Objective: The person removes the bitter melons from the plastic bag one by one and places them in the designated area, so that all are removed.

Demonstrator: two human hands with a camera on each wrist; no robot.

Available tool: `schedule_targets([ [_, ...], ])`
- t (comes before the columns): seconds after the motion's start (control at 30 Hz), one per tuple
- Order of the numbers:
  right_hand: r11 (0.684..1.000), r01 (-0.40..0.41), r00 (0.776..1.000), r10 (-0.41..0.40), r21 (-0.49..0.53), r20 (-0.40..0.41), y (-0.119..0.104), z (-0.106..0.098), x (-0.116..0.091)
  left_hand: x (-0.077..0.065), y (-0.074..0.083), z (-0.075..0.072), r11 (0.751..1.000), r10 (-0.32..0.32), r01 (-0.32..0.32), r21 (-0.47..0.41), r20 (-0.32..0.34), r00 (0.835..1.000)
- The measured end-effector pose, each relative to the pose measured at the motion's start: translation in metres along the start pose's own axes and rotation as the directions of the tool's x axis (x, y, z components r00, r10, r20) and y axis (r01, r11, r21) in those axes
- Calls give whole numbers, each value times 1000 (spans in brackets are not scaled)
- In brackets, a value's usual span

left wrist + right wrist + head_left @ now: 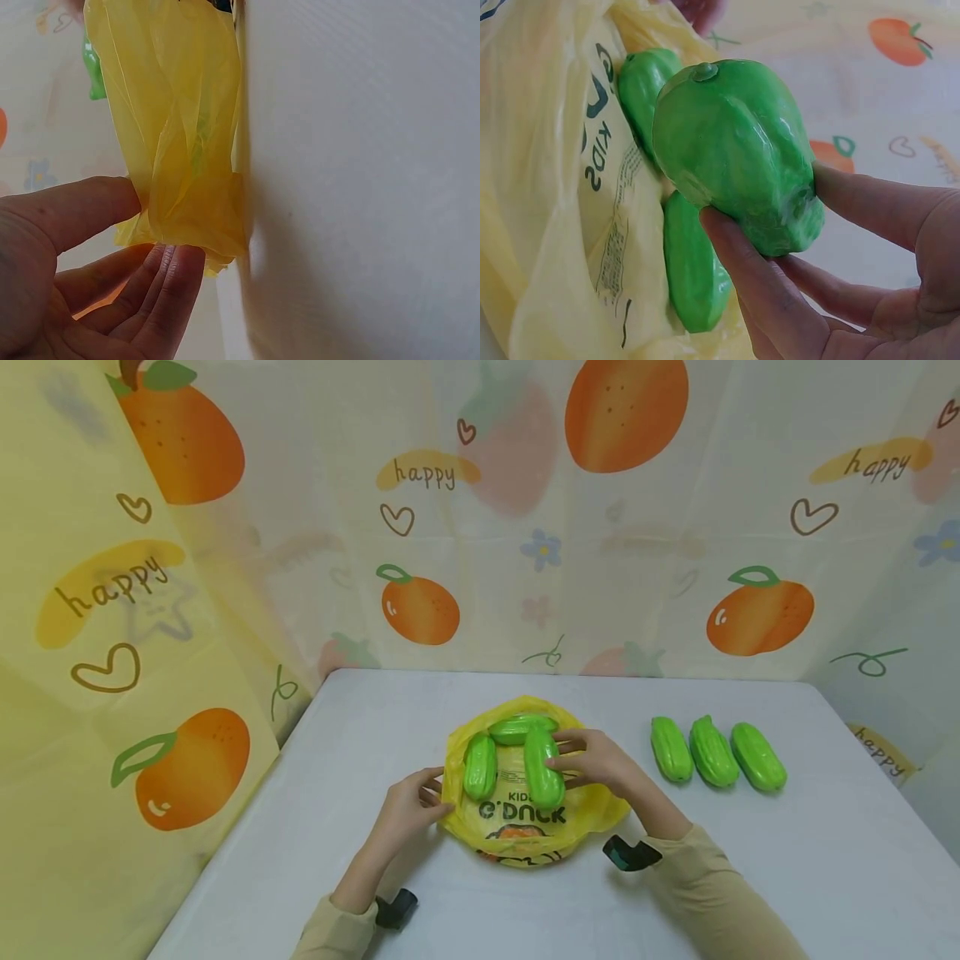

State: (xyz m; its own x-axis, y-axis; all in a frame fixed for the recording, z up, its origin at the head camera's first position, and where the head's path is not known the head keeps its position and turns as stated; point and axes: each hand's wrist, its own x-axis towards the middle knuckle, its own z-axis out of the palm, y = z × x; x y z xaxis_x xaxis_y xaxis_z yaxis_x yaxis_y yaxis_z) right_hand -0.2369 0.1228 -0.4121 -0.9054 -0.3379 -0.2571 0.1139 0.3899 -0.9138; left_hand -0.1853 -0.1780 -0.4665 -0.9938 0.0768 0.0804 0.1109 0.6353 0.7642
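A yellow plastic bag (592,810) lies spread open on the table. Inside it are two glossy green squash-like vegetables, one at the left (480,768) and one across the back (517,727). My right hand (592,758) grips a third green squash (543,768) over the bag's opening; the right wrist view shows thumb and fingers around its end (735,150). On the left, my left hand (411,806) holds the bag's side. In the left wrist view its thumb (97,206) lies at the bag's upper edge, the fingers (169,292) against the folded end.
Three more green squashes (716,752) lie in a row on the white table (750,877), right of the bag. A printed curtain (480,560) stands behind the table and along its left side. Each wrist carries a small black camera (632,853).
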Motion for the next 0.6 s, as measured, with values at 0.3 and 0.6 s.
schedule_targets([
  [0.3, 1000, 5, 1000, -5, 3, -4, 0, -9, -8, 0, 0, 0, 1000, 13, -13, 3, -5, 1000],
  [0.6, 1000, 1, 999, -2, -19, -32, 3, -20, -18, 1, -1, 0, 1000, 22, -22, 5, 6, 1000],
])
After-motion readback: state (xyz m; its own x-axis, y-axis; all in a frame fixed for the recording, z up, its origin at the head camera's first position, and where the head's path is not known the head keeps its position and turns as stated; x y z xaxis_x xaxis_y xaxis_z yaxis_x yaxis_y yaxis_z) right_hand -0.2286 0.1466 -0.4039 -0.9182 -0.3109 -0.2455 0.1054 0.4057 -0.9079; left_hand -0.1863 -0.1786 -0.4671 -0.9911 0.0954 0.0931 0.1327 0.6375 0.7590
